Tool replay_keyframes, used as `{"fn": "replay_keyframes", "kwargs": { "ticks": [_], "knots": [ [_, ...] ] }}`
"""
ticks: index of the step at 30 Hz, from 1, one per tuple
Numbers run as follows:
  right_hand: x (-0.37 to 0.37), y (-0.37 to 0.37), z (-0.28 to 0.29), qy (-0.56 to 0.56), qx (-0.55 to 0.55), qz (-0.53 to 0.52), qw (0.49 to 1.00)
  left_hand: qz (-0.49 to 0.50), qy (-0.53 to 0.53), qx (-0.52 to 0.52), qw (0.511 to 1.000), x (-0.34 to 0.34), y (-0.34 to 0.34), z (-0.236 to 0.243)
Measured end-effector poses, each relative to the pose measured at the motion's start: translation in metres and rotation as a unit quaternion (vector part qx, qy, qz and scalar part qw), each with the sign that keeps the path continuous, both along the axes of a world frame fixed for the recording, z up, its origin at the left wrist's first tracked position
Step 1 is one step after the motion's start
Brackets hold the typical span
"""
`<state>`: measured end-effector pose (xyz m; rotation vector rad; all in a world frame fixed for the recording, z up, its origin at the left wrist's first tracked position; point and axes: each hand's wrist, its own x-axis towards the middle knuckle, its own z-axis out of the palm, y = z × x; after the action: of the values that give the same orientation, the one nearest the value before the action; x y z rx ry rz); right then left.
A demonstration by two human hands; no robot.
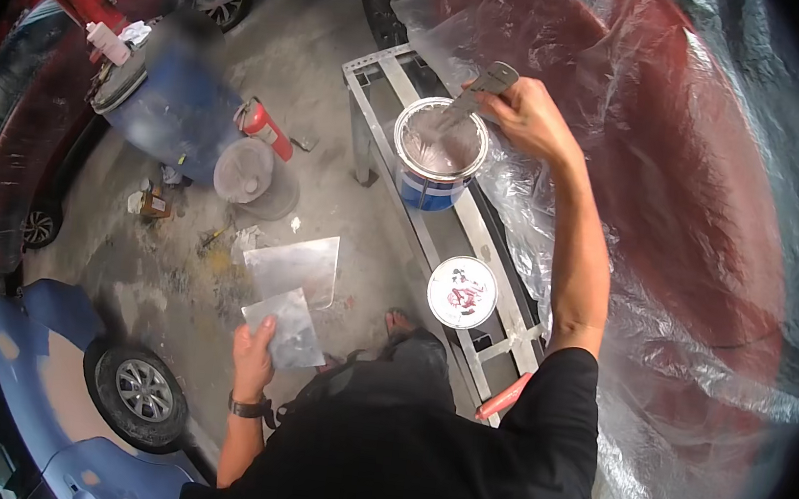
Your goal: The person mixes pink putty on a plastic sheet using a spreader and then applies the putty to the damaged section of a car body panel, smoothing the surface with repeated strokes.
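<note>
My right hand [533, 117] grips a flat grey stirring paddle [494, 80], its lower end down in an open can [431, 196]. Greyish-pink paste [446, 146] fills the can's mouth, and its rim is smeared. The can is blue with a white band and stands on a metal frame stand. In my left hand [252, 361] is a flat grey sheet [288, 329], with the thumb on its face. Just beyond it shows a larger pale sheet [304, 263]; whether my hand holds that one too is unclear. A round white lid [462, 293] rests on the stand nearer me.
The metal stand [390, 115] runs alongside a red car under plastic film [683, 183] on my right. To the left are a blue drum [172, 125], a red fire extinguisher [265, 128], a lidded bucket [260, 179] and a blue car [33, 356] with beige patches. A red tool [505, 397] lies by the stand.
</note>
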<state>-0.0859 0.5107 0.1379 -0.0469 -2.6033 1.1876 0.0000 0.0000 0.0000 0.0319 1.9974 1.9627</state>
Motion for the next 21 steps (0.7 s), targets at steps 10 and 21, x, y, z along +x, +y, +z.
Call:
{"fn": "replay_keyframes", "kwargs": {
  "ticks": [10, 21],
  "knots": [
    [-0.048, 0.027, -0.037, -0.026, 0.097, 0.068, 0.993, 0.065, -0.097, 0.077, 0.990, -0.013, 0.020, 0.009],
    [-0.025, 0.018, -0.058, -0.086, 0.095, 0.187, 0.974, 0.080, -0.083, 0.089, 0.989, -0.013, 0.025, 0.005]
  ]
}}
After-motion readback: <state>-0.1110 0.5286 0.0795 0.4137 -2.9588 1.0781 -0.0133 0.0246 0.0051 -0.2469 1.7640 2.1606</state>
